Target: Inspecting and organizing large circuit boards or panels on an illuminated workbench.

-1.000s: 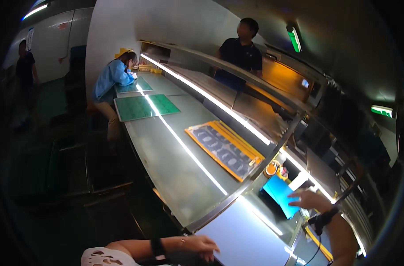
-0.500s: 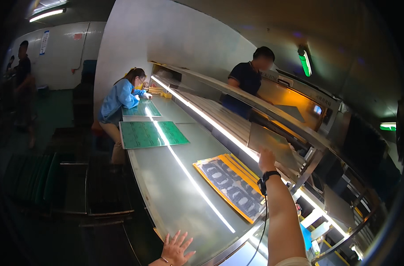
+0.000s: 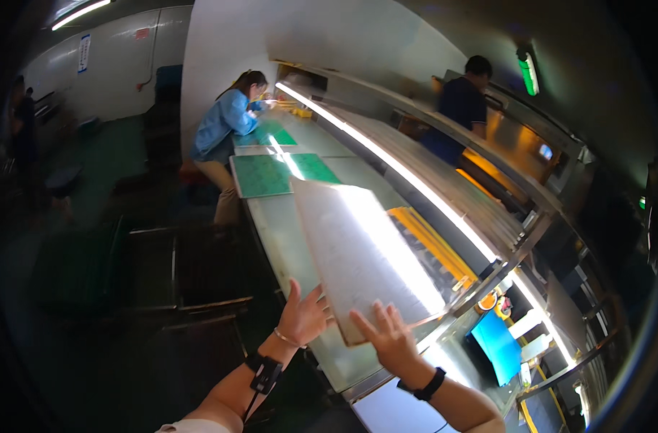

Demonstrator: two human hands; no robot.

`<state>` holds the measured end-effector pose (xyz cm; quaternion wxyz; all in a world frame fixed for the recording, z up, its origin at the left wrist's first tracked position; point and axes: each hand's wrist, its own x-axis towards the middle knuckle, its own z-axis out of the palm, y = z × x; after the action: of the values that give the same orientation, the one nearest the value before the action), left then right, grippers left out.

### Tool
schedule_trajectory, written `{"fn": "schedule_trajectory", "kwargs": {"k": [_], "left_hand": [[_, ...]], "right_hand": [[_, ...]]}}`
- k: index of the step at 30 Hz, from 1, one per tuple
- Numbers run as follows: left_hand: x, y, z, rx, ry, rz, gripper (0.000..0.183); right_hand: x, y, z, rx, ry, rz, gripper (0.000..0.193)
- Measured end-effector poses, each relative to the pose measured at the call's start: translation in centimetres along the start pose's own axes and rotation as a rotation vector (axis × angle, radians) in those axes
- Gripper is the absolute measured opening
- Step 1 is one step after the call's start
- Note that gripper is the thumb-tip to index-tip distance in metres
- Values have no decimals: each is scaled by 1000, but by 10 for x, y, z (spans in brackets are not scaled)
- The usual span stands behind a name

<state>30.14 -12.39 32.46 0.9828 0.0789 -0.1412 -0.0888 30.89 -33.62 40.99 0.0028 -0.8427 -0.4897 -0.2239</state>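
A thin pale-grey rectangular panel [image 3: 358, 252] lies tilted over the worktable, bright with reflected light. My left hand [image 3: 303, 316] is beside its near left edge, thumb up and fingers apart, fingertips at the edge. My right hand [image 3: 395, 345] has its fingers spread over the panel's near edge; whether anything supports it from below is hidden. Partly covered by the panel, an orange-bordered sheet with dark shapes [image 3: 433, 245] rests on the table. Beyond the panel lies a green patterned board [image 3: 282, 175].
A long worktable [image 3: 271, 238] runs away from me under a lit tube [image 3: 386, 169] and metal shelf. At its far end a person in blue [image 3: 231, 119] bends over another green board. Someone in dark clothing [image 3: 459, 115] stands behind the shelf. A blue sheet [image 3: 496, 348] is at right.
The panel has come from the shelf side to over the table, partly covering the orange-bordered sheet. My right hand moved back with it; my left hand rose off the tabletop to its edge.
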Motion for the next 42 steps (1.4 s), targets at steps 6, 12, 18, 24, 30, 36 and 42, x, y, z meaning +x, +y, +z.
{"fn": "schedule_trajectory", "kwargs": {"k": [6,12,18,24,30,36,42], "left_hand": [[-83,-30,-56,167,434,205,63],[-130,-39,-54,124,560,192,69],[-138,-35,-59,98,472,203,79],[-133,-32,-71,79,580,261,74],[-96,-15,-72,322,855,210,40],[-73,-28,-73,345,823,245,42],[-66,-22,-98,782,1158,299,19]], "right_hand": [[-51,-96,77,146,-163,-57,54],[-54,-155,75,440,-213,84,55],[-50,-155,71,453,-199,38,40],[-35,-138,57,394,-584,177,14],[33,-4,9,695,344,512,11],[55,-17,3,926,309,651,18],[61,18,-10,603,534,458,13]]}}
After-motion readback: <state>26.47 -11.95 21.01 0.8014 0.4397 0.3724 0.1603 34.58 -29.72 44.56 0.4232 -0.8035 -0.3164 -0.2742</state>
